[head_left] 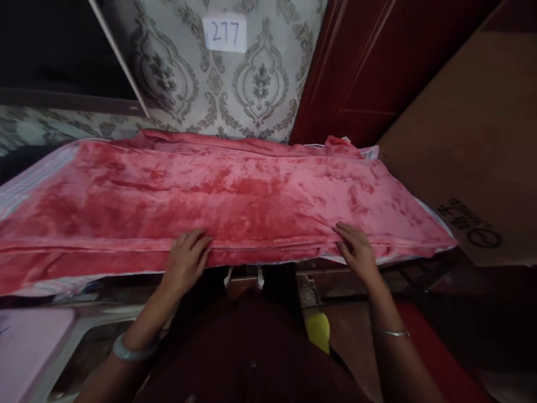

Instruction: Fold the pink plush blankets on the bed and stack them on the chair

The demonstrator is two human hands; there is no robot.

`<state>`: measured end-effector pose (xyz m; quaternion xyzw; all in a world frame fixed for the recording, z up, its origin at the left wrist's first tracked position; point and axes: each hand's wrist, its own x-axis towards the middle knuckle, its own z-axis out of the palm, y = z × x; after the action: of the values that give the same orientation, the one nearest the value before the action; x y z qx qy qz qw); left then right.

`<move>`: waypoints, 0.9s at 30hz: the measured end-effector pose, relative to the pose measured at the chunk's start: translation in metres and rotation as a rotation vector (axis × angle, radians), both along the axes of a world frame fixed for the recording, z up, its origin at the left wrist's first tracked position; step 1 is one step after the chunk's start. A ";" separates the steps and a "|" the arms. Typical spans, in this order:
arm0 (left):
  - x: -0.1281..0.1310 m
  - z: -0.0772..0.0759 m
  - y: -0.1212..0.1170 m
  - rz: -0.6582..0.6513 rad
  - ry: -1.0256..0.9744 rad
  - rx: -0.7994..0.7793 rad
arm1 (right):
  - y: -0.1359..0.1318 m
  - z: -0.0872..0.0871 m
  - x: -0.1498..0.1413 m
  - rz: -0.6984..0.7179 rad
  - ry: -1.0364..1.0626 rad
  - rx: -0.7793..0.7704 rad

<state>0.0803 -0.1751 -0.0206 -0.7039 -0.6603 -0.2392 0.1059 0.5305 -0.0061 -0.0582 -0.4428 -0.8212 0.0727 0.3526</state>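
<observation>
A plush pink-red blanket (235, 196), folded into a long band, lies across a table in front of me. My left hand (187, 258) rests on its near folded edge, fingers curled over the fabric. My right hand (356, 249) lies on the same edge further right, fingers pressed onto the cloth with the thumb under the fold. Each wrist wears a bangle.
A patterned wallpaper wall (251, 84) carries a paper label reading 277 (224, 32). A dark red door (369, 67) stands at the right, with a brown cardboard box (470, 151) beside it. A pale pink surface (29, 347) sits at the lower left.
</observation>
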 end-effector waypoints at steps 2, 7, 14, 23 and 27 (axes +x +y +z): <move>-0.006 -0.002 0.001 0.007 -0.012 0.015 | 0.000 0.003 0.001 -0.065 -0.043 0.036; -0.011 -0.008 0.010 0.014 -0.063 0.054 | -0.002 0.005 -0.002 -0.198 -0.121 0.041; -0.014 -0.010 0.008 -0.005 -0.029 0.047 | -0.016 -0.008 0.000 -0.215 -0.062 0.073; 0.016 0.023 0.048 -0.103 -0.013 0.010 | 0.016 0.021 0.008 -0.486 -0.089 0.153; 0.036 0.011 0.074 -0.105 0.079 -0.123 | 0.018 0.003 0.003 -0.546 -0.264 0.029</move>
<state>0.1162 -0.1015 -0.0099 -0.7517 -0.6312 -0.1755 0.0760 0.5332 0.0117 -0.0552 -0.6475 -0.7115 -0.0947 0.2558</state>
